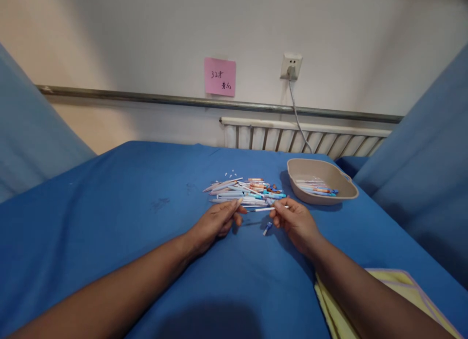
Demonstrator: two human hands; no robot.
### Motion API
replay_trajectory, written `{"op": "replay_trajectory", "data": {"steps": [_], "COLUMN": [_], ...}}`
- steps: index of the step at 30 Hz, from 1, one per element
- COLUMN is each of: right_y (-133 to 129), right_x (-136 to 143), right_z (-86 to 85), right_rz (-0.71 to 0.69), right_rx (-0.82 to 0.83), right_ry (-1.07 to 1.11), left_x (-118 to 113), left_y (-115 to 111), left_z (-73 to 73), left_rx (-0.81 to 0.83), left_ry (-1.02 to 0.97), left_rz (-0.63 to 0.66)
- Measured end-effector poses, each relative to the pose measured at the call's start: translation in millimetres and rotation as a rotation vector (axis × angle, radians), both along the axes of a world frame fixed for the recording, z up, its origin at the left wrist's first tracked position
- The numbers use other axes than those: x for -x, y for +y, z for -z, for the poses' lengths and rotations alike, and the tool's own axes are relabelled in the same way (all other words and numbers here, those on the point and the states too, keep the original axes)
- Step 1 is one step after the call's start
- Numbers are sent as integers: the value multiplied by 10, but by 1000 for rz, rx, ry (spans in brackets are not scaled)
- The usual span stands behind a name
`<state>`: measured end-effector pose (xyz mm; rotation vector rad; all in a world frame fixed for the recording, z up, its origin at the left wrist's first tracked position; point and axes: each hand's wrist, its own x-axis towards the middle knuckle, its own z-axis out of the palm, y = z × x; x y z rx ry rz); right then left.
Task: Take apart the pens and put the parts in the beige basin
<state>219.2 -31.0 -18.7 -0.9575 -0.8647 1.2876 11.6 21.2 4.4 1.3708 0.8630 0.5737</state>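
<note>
A thin white pen refill (264, 209) with a dark tip points left, its right end pinched in my right hand (292, 219). My left hand (217, 220) is closed near the refill's tip, thumb and forefinger together; whatever they hold is too small to make out. Just beyond both hands lies a pile of pens and pen parts (237, 193), white, pale blue, teal and orange-brown. A small blue-and-clear pen piece (267, 228) rests on the cloth between my hands. Several tiny white bits (230, 174) are scattered behind the pile.
A beige basin (349, 191) holding pens stands to the right of the pile on the blue cloth (109, 222). A yellow cloth (397, 285) lies under my right forearm. Behind are a radiator (270, 123), a plugged socket (291, 66) and a pink note (220, 77). Blue curtains hang at both sides.
</note>
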Motion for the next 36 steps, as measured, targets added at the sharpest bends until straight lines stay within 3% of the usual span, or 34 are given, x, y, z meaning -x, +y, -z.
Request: {"op": "replay_trajectory", "data": {"steps": [7,24,31,36], "right_y": [8,-23,-172,-274], "right_x": [-60,-4,102,177], "right_z": [-34,-26,-60,-117], "right_rz": [158,70,-78,-247], "right_rx": [-69,-126,-294,-303], "right_ry": [-89,-361,-699,-645], "left_x": [9,5,-34,-49], "left_y": [20,-7,-136,-194], "left_z": [19,32,27,29], "left_rx": [-164,-381,17,238], "left_ry": [119,223,77,-16], "left_rz": [57,148,360,389]}}
